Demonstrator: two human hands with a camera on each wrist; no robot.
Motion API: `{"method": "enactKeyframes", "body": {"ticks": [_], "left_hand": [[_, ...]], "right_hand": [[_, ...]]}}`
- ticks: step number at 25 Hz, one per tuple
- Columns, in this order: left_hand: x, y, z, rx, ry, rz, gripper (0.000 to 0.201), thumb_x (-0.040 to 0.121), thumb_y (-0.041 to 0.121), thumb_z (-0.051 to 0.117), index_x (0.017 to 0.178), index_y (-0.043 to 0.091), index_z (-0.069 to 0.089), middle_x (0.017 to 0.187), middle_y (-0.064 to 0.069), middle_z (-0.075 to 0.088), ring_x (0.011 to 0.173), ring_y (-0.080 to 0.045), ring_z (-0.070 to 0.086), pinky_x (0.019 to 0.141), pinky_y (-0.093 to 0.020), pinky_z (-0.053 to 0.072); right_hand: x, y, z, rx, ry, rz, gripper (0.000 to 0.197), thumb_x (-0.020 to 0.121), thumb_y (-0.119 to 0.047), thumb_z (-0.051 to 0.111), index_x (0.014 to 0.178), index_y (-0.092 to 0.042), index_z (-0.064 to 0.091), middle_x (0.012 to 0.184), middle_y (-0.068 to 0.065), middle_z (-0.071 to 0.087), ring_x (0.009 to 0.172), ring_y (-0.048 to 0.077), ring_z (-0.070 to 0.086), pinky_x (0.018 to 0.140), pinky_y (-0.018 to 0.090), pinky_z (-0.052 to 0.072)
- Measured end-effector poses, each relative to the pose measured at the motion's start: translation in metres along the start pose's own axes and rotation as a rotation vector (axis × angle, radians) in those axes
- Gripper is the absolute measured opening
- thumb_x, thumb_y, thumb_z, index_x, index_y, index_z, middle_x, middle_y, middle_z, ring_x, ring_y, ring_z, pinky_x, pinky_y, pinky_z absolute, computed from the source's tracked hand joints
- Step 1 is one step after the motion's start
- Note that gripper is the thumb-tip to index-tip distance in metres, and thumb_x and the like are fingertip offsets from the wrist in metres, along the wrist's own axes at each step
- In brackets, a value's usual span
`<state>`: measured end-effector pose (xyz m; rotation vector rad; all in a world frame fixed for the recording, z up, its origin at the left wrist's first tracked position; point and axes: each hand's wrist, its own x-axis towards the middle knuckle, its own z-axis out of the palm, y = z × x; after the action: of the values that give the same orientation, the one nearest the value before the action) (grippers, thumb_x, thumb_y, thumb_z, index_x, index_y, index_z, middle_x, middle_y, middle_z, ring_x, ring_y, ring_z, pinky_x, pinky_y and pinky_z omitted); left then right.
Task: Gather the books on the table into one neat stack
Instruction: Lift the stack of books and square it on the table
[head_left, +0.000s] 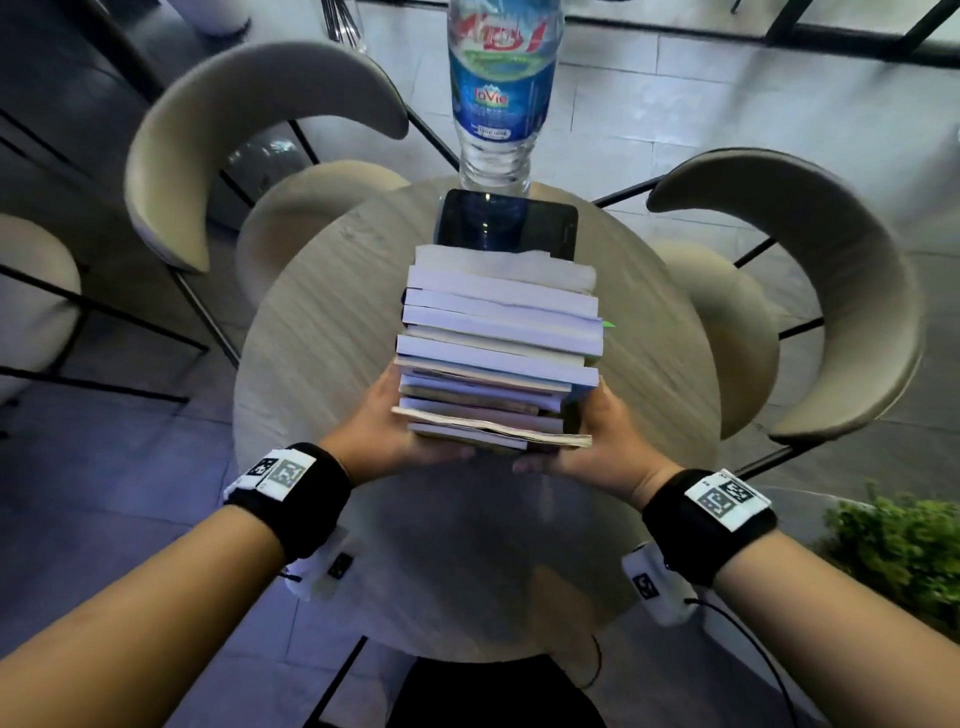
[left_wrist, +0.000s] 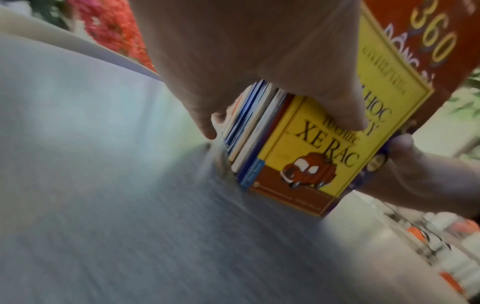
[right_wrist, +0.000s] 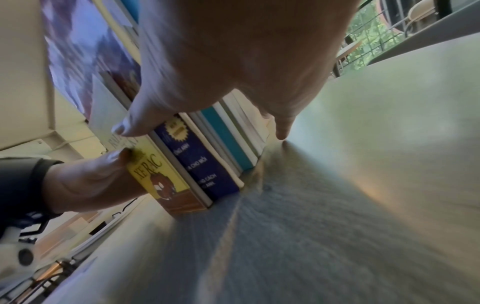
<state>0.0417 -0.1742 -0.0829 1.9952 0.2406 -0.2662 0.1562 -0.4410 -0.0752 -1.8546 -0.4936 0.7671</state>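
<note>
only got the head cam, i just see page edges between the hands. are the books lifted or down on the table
observer: Down. In the left wrist view the books stand on edge, with their lower edges on the table.
operator: ok whats the cover facing me
observer: A yellow cover with a red-brown car and the words XE RAC.
operator: is that one the same height as the rest
observer: No, it looks smaller. Taller books show past its top, among them an orange cover reading 360.
</note>
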Motion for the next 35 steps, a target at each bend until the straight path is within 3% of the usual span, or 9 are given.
{"method": "enactKeyframes", "body": {"ticks": [4,7,9,12,17,22,28,32,35], "left_hand": [[-0.008,0.028,-0.001,-0.103,0.034,-0.001,0.092,0.061,0.040,0.096,0.139,0.013,0.056,0.135,0.003,0.065,0.126,-0.007,0.061,0.107,-0.034,0.051],[-0.003,0.039,-0.005,-0.106,0.029,0.016,0.092,0.060,0.049,0.094,0.137,0.015,0.058,0.134,0.003,0.065,0.126,-0.007,0.061,0.106,-0.031,0.051],[-0.003,0.041,-0.007,-0.132,0.024,0.037,0.090,0.061,0.049,0.093,0.135,0.012,0.059,0.131,0.006,0.067,0.123,-0.004,0.062,0.102,-0.021,0.051],[0.000,0.041,-0.004,-0.149,0.024,0.084,0.080,0.065,0.042,0.092,0.131,0.008,0.062,0.126,0.017,0.069,0.120,-0.001,0.064,0.100,-0.016,0.049],[-0.004,0.035,0.003,-0.230,0.103,0.094,0.079,0.064,0.035,0.091,0.132,0.008,0.060,0.123,0.011,0.071,0.118,-0.004,0.065,0.099,-0.019,0.051],[-0.003,0.020,0.007,-0.277,0.100,0.085,0.084,0.063,0.027,0.095,0.132,0.001,0.056,0.124,0.017,0.069,0.117,0.000,0.065,0.096,-0.016,0.051],[0.002,0.009,0.008,-0.295,0.052,0.018,0.105,0.062,0.046,0.095,0.143,0.000,0.047,0.138,-0.015,0.059,0.131,-0.024,0.059,0.108,-0.046,0.050],[0.006,0.004,0.010,-0.386,0.029,-0.016,0.110,0.063,0.033,0.098,0.147,-0.002,0.037,0.141,-0.019,0.056,0.131,-0.030,0.058,0.107,-0.053,0.049],[0.004,0.004,0.010,-0.393,0.023,-0.029,0.110,0.062,0.033,0.098,0.147,-0.002,0.037,0.141,-0.018,0.056,0.133,-0.029,0.057,0.108,-0.052,0.049]], "right_hand": [[-0.010,-0.011,0.006,0.059,0.035,0.037,0.142,0.048,-0.055,0.099,0.158,-0.009,0.022,0.146,-0.011,0.055,0.136,0.011,0.055,0.113,0.044,0.048],[-0.005,-0.017,0.004,0.084,-0.010,0.014,0.134,0.050,-0.038,0.102,0.157,-0.014,0.025,0.128,-0.039,0.059,0.123,-0.010,0.058,0.102,0.019,0.050],[-0.002,-0.012,0.006,0.124,-0.021,-0.003,0.129,0.055,-0.019,0.101,0.157,-0.010,0.023,0.124,-0.045,0.058,0.119,-0.017,0.057,0.095,0.008,0.047],[0.000,-0.003,0.012,0.183,0.048,-0.008,0.125,0.058,-0.031,0.097,0.156,-0.007,0.024,0.129,-0.035,0.062,0.122,-0.007,0.061,0.098,0.019,0.052],[-0.005,-0.011,0.025,0.249,0.091,-0.057,0.111,0.060,-0.034,0.093,0.143,0.013,0.035,0.118,-0.035,0.066,0.111,-0.014,0.064,0.088,0.006,0.049],[-0.010,-0.011,0.030,0.159,0.178,-0.077,0.094,0.061,-0.052,0.093,0.130,-0.001,0.054,0.119,-0.012,0.068,0.112,-0.003,0.066,0.088,0.012,0.050],[-0.002,-0.009,0.025,0.142,0.165,-0.069,0.085,0.062,-0.031,0.098,0.131,-0.005,0.055,0.120,-0.007,0.071,0.115,0.008,0.069,0.092,0.024,0.055],[-0.001,-0.012,0.021,0.189,0.153,-0.017,0.097,0.056,-0.052,0.096,0.134,-0.010,0.054,0.124,-0.005,0.072,0.118,0.014,0.069,0.097,0.037,0.057],[-0.006,-0.012,0.023,0.213,0.157,0.005,0.103,0.054,-0.053,0.097,0.136,-0.012,0.051,0.125,-0.009,0.070,0.119,0.011,0.068,0.098,0.033,0.058]]}}
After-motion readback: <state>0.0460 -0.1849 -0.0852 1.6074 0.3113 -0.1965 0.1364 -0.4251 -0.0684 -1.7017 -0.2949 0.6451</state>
